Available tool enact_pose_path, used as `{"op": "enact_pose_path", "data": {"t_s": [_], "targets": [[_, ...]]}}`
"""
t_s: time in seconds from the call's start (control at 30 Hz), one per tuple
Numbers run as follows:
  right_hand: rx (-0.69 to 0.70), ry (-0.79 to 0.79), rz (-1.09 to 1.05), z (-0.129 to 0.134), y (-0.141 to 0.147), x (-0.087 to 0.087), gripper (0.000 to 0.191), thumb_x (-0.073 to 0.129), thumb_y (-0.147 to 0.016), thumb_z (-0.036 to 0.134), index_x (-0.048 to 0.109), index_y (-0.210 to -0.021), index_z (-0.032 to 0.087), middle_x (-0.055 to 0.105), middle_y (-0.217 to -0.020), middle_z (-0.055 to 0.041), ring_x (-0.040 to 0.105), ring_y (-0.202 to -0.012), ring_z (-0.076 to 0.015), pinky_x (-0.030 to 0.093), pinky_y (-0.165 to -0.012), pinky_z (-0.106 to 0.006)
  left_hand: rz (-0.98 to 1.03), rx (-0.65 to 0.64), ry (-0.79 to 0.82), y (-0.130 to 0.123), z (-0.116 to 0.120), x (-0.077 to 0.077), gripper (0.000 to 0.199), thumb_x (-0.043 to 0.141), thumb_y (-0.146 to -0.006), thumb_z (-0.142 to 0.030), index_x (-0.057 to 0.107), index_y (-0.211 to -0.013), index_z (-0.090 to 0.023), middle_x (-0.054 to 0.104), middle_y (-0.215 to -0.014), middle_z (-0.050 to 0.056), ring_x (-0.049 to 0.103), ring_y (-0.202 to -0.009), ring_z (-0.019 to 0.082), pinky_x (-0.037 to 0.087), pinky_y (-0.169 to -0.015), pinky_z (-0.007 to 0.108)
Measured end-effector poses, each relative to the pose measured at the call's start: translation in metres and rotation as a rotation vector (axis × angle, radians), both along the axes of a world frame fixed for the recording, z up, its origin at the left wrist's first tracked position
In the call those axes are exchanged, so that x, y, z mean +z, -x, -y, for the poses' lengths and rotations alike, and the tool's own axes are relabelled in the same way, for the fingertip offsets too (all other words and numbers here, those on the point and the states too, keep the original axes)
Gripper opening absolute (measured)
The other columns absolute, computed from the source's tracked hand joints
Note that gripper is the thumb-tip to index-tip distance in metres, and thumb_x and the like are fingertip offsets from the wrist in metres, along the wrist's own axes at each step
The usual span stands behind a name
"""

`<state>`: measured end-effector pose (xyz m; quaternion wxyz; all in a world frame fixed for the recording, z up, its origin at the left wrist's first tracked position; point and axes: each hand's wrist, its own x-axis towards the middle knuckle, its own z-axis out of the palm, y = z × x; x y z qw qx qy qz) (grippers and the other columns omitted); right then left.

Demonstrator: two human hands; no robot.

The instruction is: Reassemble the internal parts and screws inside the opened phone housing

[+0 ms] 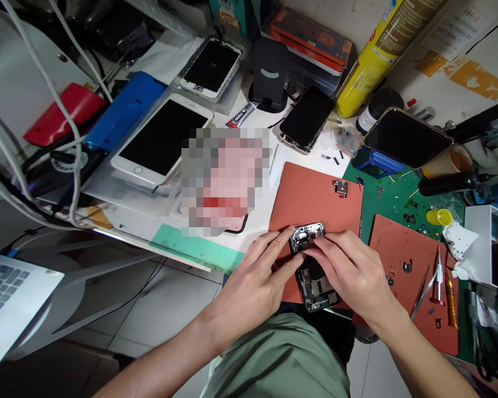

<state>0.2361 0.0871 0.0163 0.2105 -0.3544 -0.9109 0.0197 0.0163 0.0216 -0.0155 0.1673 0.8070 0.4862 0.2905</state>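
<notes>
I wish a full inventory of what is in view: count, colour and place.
Opened phone: one, black, silver, lower centre
Mats: two, orange, centre and right
Work mat: one, green, right
White phones: two, white frames, upper left
Black phone: one, black, upper centre
Gold phone: one, gold edge, upper right
Canister: one, yellow, brown, upper right
Stand: one, black, upper centre
Glue tube: one, white, black, upper centre
Pixelated patch: one, pink, centre
Screwdrivers: two, silver, gold, right
Small parts: many, dark, silver, right
Blue tool: one, blue, upper left
Cables: several, white, left
Laptop: one, silver, left
Other clutter: uncounted, mixed colours, around
Left grip: one, bare, on opened phone
Right grip: one, bare, on opened phone
</notes>
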Motion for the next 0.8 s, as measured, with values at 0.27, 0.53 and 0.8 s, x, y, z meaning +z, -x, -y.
{"op": "enact_pose_path", "data": {"t_s": [0.27,0.53,0.8], "targets": [[0.099,0.036,0.044,-0.016,0.001,-0.002,0.012,0.067,-0.101,0.01,0.072,-0.112,0.011,0.073,-0.102,-0.0112,0.07,-0.088,-0.02,0.062,-0.077,-0.034,-0.019,0.017,-0.069,-0.002,0.0,-0.003,0.047,0.056,-0.092,0.005,0.072,-0.133,-0.013,0.054,-0.157,0.023,0.053,-0.137,0.036,0.055,-0.111,0.058],[0.133,0.105,0.041,-0.021,0.002,0.001,0.013,0.066,-0.103,0.014,0.074,-0.113,0.014,0.074,-0.105,-0.011,0.072,-0.092,-0.0201,0.063,-0.081,-0.036,-0.004,0.013,-0.064,-0.002,0.0,-0.005,0.047,0.058,-0.092,0.003,0.071,-0.133,-0.013,0.054,-0.158,0.023,0.051,-0.141,0.038,0.053,-0.113,0.06],[0.143,0.05,0.045,-0.023,0.004,-0.002,0.016,0.062,-0.104,0.012,0.075,-0.112,0.015,0.073,-0.103,-0.0099,0.071,-0.091,-0.0197,0.063,-0.08,-0.035,0.008,0.021,-0.089,-0.003,0.0,-0.01,0.048,0.054,-0.092,0.006,0.071,-0.131,-0.015,0.052,-0.159,0.02,0.051,-0.142,0.036,0.053,-0.114,0.058]]}}
